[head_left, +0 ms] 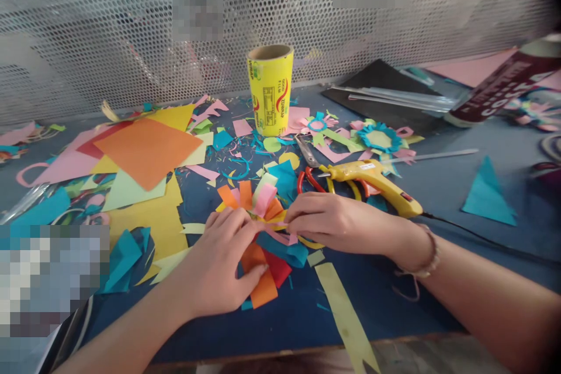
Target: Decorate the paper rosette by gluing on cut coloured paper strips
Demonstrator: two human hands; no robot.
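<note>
At the lower centre of the frame, the left hand (228,257) lies over a many-coloured paper rosette (284,250), its thumb on an orange strip (260,286). Just right of it, the fingertips of the right hand (333,222) pinch a narrow pink strip (274,226). A yellow glue gun (374,184) lies above the right wrist on the blue tabletop (438,181). A yellow tube (270,93) stands at upper centre; coloured sheets (149,152) overlap at left, a blue triangle (488,194) lies at right.
</note>
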